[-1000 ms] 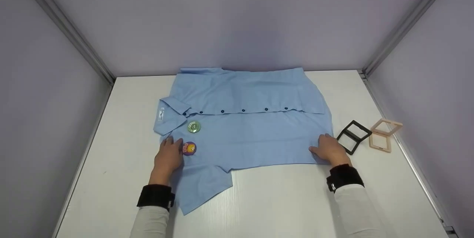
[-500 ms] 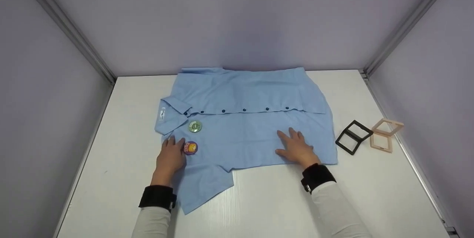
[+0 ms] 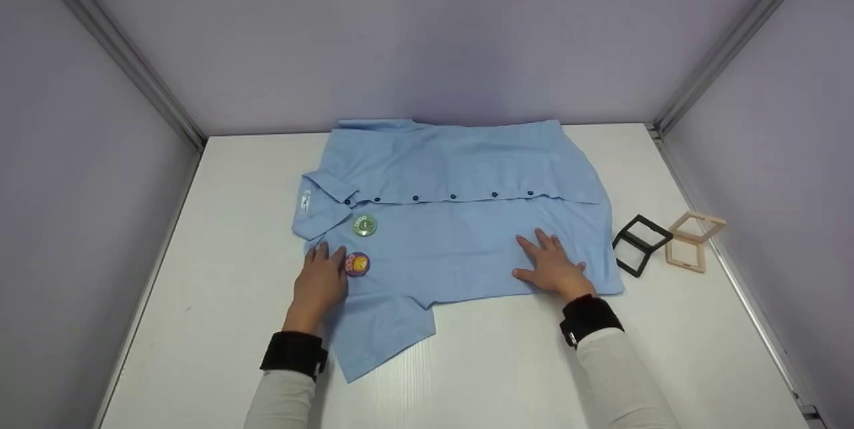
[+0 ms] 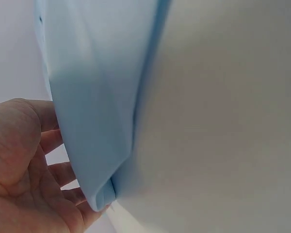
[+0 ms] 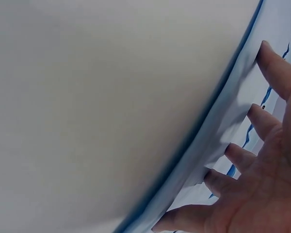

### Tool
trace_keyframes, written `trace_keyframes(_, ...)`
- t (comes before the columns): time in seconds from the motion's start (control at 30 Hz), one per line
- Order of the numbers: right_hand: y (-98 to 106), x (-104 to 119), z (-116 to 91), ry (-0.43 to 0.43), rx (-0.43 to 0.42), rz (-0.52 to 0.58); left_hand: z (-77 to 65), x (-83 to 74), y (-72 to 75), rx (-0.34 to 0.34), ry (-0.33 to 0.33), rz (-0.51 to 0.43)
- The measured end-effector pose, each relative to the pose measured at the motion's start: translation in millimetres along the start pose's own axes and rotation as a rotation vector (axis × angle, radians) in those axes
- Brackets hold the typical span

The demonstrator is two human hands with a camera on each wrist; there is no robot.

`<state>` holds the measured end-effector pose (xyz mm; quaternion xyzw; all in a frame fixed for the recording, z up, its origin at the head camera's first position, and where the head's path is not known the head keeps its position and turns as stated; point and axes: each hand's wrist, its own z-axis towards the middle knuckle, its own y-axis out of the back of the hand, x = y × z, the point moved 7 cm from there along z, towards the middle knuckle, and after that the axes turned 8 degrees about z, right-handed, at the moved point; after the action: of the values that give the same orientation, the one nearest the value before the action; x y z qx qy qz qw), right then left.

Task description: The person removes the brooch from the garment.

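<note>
A light blue short-sleeved shirt (image 3: 460, 242) lies spread on the white table, collar to the left, its dark buttons in a row across the middle. My left hand (image 3: 320, 285) rests on the shoulder near the collar, fingers fairly straight, the index finger by a round purple badge (image 3: 357, 264). A round green badge (image 3: 365, 225) lies on the chest above it. In the left wrist view, the sleeve (image 4: 94, 111) hides some fingertips. My right hand (image 3: 550, 269) presses on the shirt near the hem with its fingers spread; the right wrist view shows the fingertips (image 5: 264, 48) touching the cloth.
To the right of the hem stand a black hinged double frame (image 3: 642, 244) and a beige one (image 3: 690, 242), both folded open. Grey walls (image 3: 427, 35) enclose the table (image 3: 220, 295) at the back and sides.
My right hand left the hem corner, moved left and spread on the shirt. Since then both hands, the shirt and the badges have shifted slightly right, the hem now reaching near the black frame.
</note>
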<state>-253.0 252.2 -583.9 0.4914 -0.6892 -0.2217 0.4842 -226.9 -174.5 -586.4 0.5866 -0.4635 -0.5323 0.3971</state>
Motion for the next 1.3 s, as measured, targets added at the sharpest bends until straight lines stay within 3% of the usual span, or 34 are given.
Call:
trace_keyframes(0.23, 7, -15, -5, 0.004, -0.004, 0.024, 2.3, -14.2, -6.1, 0.014, -0.022, 0.008)
trace_keyframes(0.73, 7, -19, -5, -0.002, -0.007, 0.022, 1.1, -13.4, -1.0, 0.010, -0.028, -0.007)
trace_keyframes(1.07, 5, -19, -4, -0.011, -0.002, 0.009, 1.3, -37.1, 11.2, -0.070, -0.097, -0.016)
trace_keyframes(1.3, 6, -16, -4, -0.013, -0.005, 0.015, 4.7, -51.7, 3.9, -0.055, -0.122, 0.015)
